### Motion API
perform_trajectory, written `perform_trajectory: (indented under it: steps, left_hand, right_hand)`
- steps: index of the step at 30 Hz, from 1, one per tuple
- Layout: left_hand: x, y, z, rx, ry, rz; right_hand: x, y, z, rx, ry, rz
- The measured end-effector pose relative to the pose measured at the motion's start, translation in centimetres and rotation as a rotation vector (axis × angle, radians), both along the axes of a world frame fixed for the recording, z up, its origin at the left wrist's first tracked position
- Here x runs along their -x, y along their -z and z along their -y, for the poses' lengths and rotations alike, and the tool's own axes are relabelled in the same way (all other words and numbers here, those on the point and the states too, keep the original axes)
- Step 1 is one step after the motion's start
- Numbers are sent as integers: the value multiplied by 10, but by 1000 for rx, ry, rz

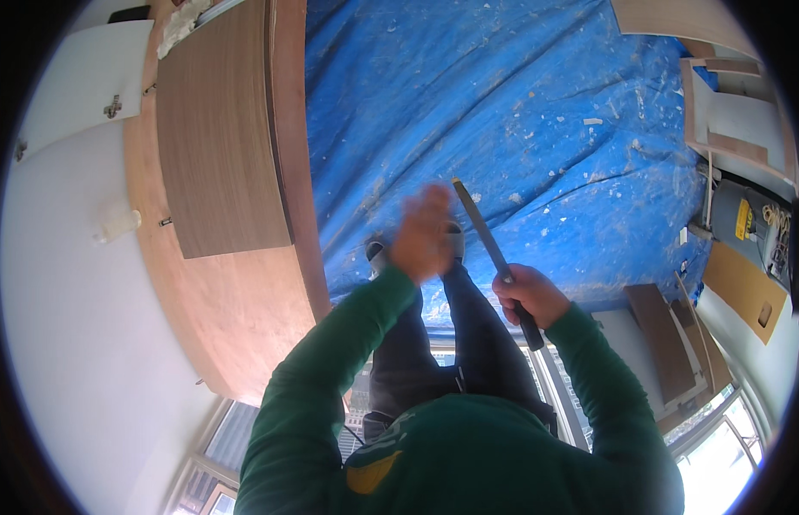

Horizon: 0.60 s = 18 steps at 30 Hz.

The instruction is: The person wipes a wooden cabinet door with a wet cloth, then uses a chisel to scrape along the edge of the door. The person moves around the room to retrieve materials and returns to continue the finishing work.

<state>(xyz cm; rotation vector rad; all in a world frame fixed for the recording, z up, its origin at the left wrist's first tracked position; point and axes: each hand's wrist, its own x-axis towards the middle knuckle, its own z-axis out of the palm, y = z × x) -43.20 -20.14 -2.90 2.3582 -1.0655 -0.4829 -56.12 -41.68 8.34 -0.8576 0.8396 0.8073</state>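
Note:
My right hand (530, 297) is closed around the black handle of a long, narrow grey file (482, 225). It points up and to the left, its tip pale yellow. My left hand (422, 236) is raised left of the file, smeared by motion, so its fingers do not show clearly. Between that hand and the file there is a narrow gap near the tip. Below both hands are my dark trousers and shoes, standing on a blue sheet (502, 103) over the floor.
To the left a wooden cabinet carcass (236, 292) carries a brown wood-grain panel (219, 146), beside a white door (99, 77) with hinges. On the right are a shelf frame (743, 150), a grey tool case (747, 223), cardboard (747, 287) and leaning brown boards (665, 339). Small debris dots the sheet.

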Motion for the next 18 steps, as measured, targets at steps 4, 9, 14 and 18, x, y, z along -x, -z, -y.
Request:
perform_trajectory:
  steps: [4,9,14,18]
  left_hand:
    - [6,-24,15,-93,294,-82]
    - [-43,-24,-3,-588,101,-429]
    - [-66,-57,-21,-243,53,-680]
    - [-129,-51,-33,122,56,-231]
  right_hand:
    - [-16,-20,11,57,-80,13]
    - [-26,-32,39,209,-23,48]
    - [-55,26,49,552,-113,158]
    - [-126,17,34,593,-35,154]
